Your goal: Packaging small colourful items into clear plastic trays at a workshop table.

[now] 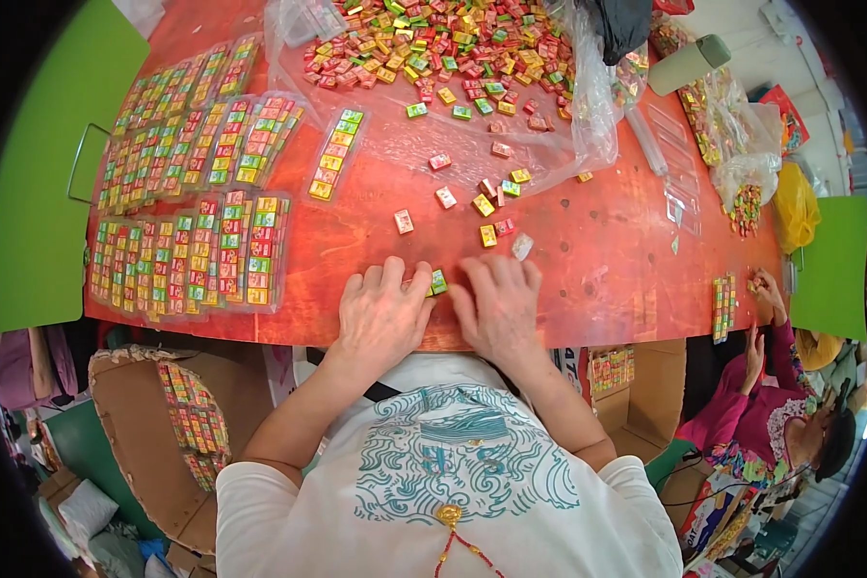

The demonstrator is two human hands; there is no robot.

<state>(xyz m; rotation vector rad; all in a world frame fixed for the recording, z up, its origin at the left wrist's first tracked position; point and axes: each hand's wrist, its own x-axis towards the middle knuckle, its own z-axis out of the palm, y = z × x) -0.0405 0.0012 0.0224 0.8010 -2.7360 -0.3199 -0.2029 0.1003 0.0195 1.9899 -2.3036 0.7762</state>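
Resting palm-down at the lower middle of the frame, the left hand (383, 310) and the right hand (499, 306) lie side by side on the near edge of the red table (597, 260), fingers stretched forward and only slightly spread, neither clenched nor wrapped around anything. Between the two hands a small green candy piece (438, 281) lies on the table, touching the left hand's fingers (416, 281) at its edge; whether the right hand also touches it cannot be told, since that hand is blurred. Just above the hands, a few scattered candies (491, 207) lie loose on the table. At the top centre a large heap of candies (433, 48) sits on a clear plastic sheet (588, 116). At the left, filled clear packets (188, 250) lie in rows. At the lower left a cardboard box (140, 453) holds more packets. At the right edge another person's hand (767, 287) rests by a packet.
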